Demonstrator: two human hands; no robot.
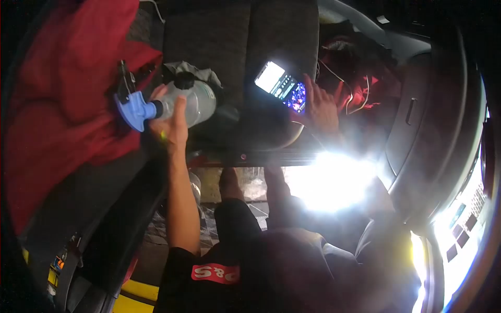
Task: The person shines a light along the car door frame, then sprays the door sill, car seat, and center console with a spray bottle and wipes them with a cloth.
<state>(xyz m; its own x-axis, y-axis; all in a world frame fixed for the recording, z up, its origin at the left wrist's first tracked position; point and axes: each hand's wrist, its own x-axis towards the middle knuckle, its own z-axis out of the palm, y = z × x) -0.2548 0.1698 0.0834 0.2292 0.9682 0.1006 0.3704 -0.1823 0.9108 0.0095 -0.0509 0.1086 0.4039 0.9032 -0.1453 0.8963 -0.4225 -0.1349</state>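
My left hand (178, 125) is closed around a clear bottle-like container (201, 104) with a black cap (184, 80) and a light-blue flared fitting (135, 110) at its left end. The container is tilted on its side above the dark seat. Over on the right, my right hand (322, 112) grips the lower right edge of a lit phone (282, 86). Its screen shows a white area and a colourful picture. I cannot tell whether the phone also rests on the seat.
A dark fabric car seat (209, 31) spans the back. Red cloth (78, 88) drapes at left. A white cable (357, 96) lies over dark and red items at right, beside the door panel (412, 115). Strong glare (334, 180) hides part of my right forearm. My bare feet (229, 182) are below.
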